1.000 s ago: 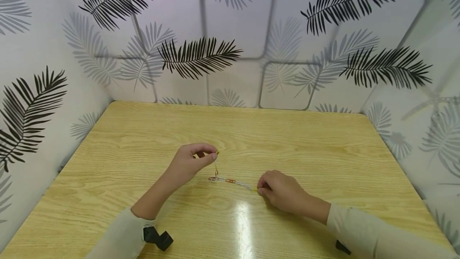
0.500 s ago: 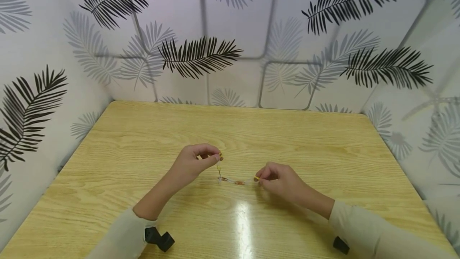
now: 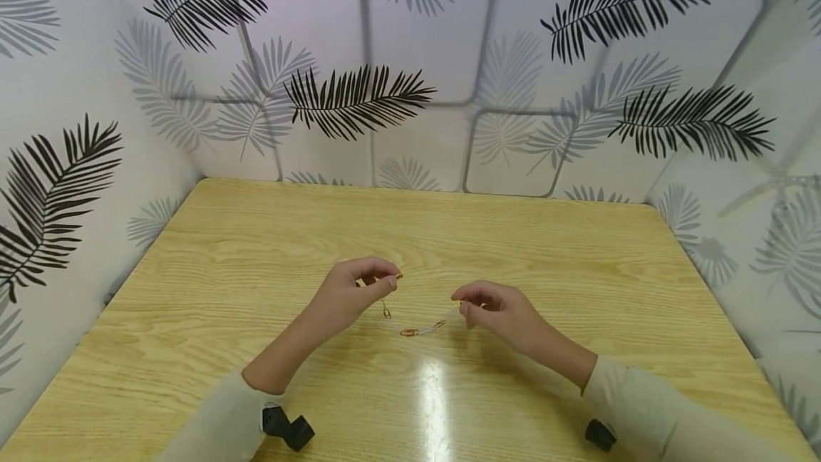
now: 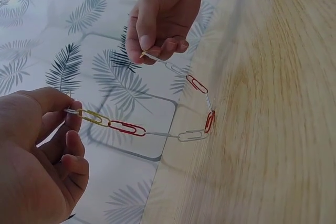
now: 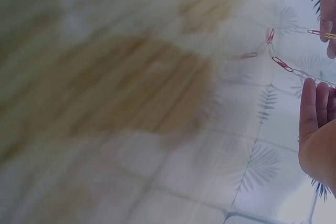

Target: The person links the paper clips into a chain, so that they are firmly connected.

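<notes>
A chain of linked paper clips (image 3: 409,333), in red, yellow and silver, sags in a curve between the two hands. My left hand (image 3: 355,287) pinches one end between thumb and forefinger; in the left wrist view a silver clip shows at those fingertips, followed by a yellow clip (image 4: 93,117) and a red clip (image 4: 127,127). Across from it my right hand (image 3: 503,312) pinches the other end, where a yellow clip shows at the thumb tip. The right wrist view catches the right hand (image 5: 320,135) at its edge, near another red clip (image 5: 282,64).
Both hands are over a glossy wood-grain table (image 3: 288,219), with a bright reflection at its front middle. A wall covering with a leaf pattern (image 3: 417,141) stands behind the table and along its sides. Small black devices (image 3: 287,428) sit at the sleeves.
My right hand has risen and moved slightly away from me, lifting its end of the chain into a hanging curve. The left hand has shifted a little to the right.
</notes>
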Action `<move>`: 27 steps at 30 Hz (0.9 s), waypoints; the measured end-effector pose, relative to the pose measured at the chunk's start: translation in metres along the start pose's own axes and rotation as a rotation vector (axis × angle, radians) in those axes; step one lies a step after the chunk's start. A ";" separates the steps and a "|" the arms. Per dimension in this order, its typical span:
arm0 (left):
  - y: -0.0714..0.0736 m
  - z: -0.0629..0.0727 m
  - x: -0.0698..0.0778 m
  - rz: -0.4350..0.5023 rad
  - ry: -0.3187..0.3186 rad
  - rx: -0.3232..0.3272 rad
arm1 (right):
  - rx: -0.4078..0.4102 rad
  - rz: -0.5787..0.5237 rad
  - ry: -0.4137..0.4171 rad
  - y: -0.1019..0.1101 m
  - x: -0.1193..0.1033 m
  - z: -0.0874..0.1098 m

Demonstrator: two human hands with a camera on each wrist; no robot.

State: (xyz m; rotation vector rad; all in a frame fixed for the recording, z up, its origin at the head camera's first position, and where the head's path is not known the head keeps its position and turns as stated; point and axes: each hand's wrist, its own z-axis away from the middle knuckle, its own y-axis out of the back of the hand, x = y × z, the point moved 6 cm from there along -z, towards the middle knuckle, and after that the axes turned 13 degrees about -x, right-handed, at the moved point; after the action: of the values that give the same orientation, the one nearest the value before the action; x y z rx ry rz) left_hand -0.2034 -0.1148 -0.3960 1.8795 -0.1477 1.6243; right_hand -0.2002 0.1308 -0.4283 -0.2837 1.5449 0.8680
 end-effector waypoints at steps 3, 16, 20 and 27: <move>-0.002 0.000 0.002 -0.010 0.004 0.000 | -0.001 -0.029 0.008 0.000 -0.003 0.000; -0.011 0.003 0.009 0.016 -0.018 -0.032 | 0.042 -0.191 -0.019 -0.004 -0.007 -0.002; -0.013 0.003 0.010 0.037 -0.013 -0.034 | 0.044 -0.200 -0.001 -0.005 -0.010 -0.002; -0.016 0.002 0.009 0.055 -0.009 -0.031 | 0.049 -0.212 0.054 -0.007 -0.014 -0.002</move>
State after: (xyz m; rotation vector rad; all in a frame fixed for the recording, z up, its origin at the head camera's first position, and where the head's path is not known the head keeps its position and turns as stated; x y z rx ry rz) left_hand -0.1924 -0.1004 -0.3939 1.8748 -0.2285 1.6410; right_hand -0.1942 0.1204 -0.4178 -0.4299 1.5517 0.6601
